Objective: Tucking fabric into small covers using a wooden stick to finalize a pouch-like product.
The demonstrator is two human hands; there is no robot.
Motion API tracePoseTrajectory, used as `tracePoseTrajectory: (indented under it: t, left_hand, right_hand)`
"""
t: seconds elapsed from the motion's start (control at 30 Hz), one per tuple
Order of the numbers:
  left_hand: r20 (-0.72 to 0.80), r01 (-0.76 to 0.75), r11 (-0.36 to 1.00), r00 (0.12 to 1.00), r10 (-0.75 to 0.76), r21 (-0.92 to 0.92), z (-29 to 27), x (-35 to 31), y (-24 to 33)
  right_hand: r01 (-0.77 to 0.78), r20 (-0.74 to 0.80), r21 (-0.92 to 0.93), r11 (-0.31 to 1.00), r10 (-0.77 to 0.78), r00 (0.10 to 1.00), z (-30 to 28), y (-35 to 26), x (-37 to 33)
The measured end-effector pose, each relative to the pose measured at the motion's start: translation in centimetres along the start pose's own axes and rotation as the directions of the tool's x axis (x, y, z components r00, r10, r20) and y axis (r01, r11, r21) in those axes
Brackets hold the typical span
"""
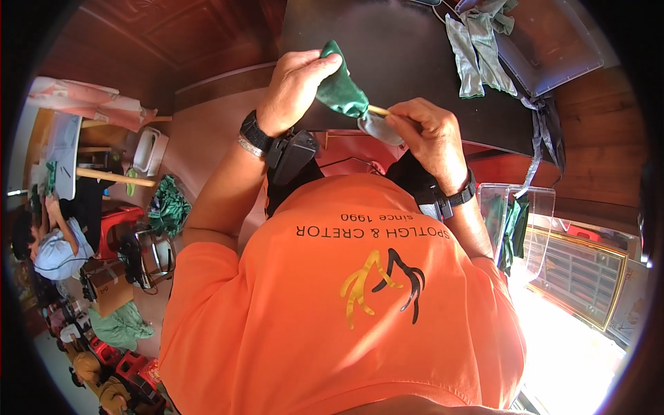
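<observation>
My left hand (294, 86) pinches the top of a shiny green cloth piece (342, 90) between thumb and fingers, holding it up near the table's front edge. A thin wooden stick (378, 110) runs into the lower right end of that cloth. Closed around the stick's other end is my right hand (430, 138). Silvery grey cloth (379, 128) hangs just under the stick, beside my right fingers; whether it is joined to the green piece is hard to make out. How far the stick reaches inside the green cloth is hidden.
Silvery grey cloth strips (477, 55) lie on the dark table (387, 41) at the far right, beside a clear plastic bin (553, 48). Another clear bin (539, 221) with green cloth stands at my right. Leftward are a green cloth heap (168, 207), a red stool (119, 225) and a seated person (62, 249).
</observation>
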State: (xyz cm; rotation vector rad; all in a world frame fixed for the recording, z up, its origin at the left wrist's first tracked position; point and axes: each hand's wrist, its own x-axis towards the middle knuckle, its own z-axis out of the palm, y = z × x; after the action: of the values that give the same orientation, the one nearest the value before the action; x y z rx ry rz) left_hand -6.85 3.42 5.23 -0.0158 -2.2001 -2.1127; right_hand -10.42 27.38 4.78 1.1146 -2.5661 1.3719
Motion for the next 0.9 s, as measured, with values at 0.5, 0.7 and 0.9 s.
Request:
tracePoseTrajectory:
  t: [0.5,0.7,0.9]
  left_hand:
    - [-0.062,0.006,0.924,0.998,-0.032,-0.381,6.0,-1.1,-3.5]
    - [-0.187,-0.040,0.922,0.982,-0.036,-0.385,3.3,-0.6,-4.5]
    - [-0.071,-0.021,0.901,0.997,-0.011,-0.434,2.4,-1.2,-3.9]
  right_hand:
    - [-0.357,0.069,0.586,0.728,0.394,0.917,2.5,0.9,-0.5]
    - [-0.374,0.047,0.418,0.828,0.392,0.919,0.6,3.4,-1.6]
    - [-0.406,-0.033,0.431,0.806,0.464,0.885,-2.1,3.3,-1.2]
